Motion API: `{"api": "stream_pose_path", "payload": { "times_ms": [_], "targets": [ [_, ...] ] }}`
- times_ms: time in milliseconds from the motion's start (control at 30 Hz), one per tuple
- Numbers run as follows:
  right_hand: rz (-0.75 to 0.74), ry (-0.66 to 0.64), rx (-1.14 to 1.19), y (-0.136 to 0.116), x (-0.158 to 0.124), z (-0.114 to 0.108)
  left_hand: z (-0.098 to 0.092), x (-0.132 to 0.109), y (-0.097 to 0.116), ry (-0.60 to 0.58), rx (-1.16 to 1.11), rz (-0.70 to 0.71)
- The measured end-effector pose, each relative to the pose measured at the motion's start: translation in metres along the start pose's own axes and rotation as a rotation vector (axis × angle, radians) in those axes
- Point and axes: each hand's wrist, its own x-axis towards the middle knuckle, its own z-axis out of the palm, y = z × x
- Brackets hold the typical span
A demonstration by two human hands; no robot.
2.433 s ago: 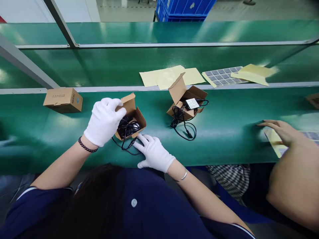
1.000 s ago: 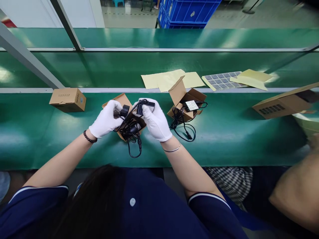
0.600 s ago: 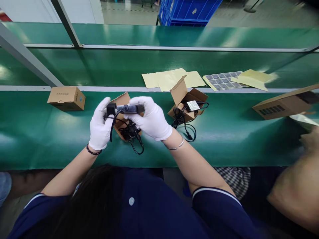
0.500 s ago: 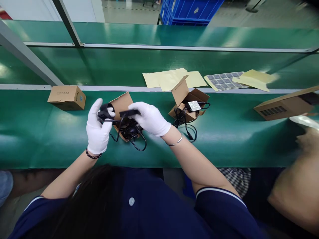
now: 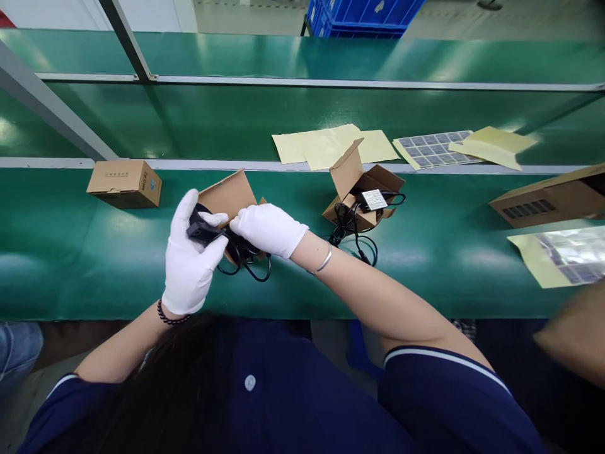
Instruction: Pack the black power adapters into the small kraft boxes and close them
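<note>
My left hand (image 5: pixel 184 271), in a white glove, holds a small black plastic device (image 5: pixel 202 231) between thumb and fingers at the left side of an open cardboard box (image 5: pixel 229 197). The box's flap stands up behind both hands. My right hand (image 5: pixel 270 231), gloved too, is closed over the box; what its fingertips hold is hidden. Black cables (image 5: pixel 251 268) loop out of the box below my hands. To the right stands a second open box (image 5: pixel 347 169) with a coiled black cable (image 5: pixel 344 221) and a black adapter bearing a white label (image 5: pixel 374 200).
A closed carton (image 5: pixel 123 183) stands at the left. Yellow backing sheets (image 5: pixel 331 145) and a label sheet (image 5: pixel 437 150) lie along the back rail. At the right are another carton (image 5: pixel 543 198), a label sheet (image 5: pixel 562 252) and a co-worker's blurred arm (image 5: pixel 574 334).
My right hand has moved left and down to the box, and the black piece it held is now out of sight. The co-worker's arm has drawn back, uncovering a label sheet.
</note>
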Motion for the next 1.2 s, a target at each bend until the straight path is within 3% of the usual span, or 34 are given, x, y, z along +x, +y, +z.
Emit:
{"api": "stream_pose_path", "payload": {
  "times_ms": [133,233,367,433,533,667,767,867,933,1067,1200],
  "targets": [
    [0.004,0.026,0.139,-0.009,0.021,0.014,0.010,0.013,0.000,-0.066,-0.168,-0.105],
    [0.017,0.025,0.251,-0.006,0.028,0.016,0.020,0.030,-0.018,-0.035,-0.251,-0.091],
    [-0.155,-0.088,0.340,0.020,0.000,-0.003,0.025,0.043,-0.045,-0.004,-0.211,-0.092],
    [-0.257,-0.037,0.334,0.033,-0.023,-0.012,0.023,0.042,-0.049,-0.022,-0.146,-0.066],
    [-0.275,0.085,0.306,0.038,-0.048,-0.010,0.019,0.035,-0.037,-0.003,-0.071,0.021],
    [-0.096,0.219,0.319,0.028,-0.051,0.013,0.001,0.026,-0.007,0.037,0.131,0.172],
    [-0.014,0.244,0.313,0.022,-0.045,0.021,-0.024,0.025,0.008,-0.095,0.328,0.254],
    [0.122,0.207,0.244,0.015,-0.039,0.012,-0.049,0.024,0.014,-0.231,0.431,0.210],
    [0.182,0.163,0.174,0.009,-0.032,0.001,-0.059,0.024,0.014,-0.227,0.443,0.162],
    [0.106,0.046,0.074,0.003,-0.011,-0.013,-0.061,0.019,0.012,-0.268,0.458,0.098],
    [-0.010,-0.131,0.046,0.007,0.007,0.001,-0.057,0.011,0.012,-0.434,0.575,0.010]
  ]
}}
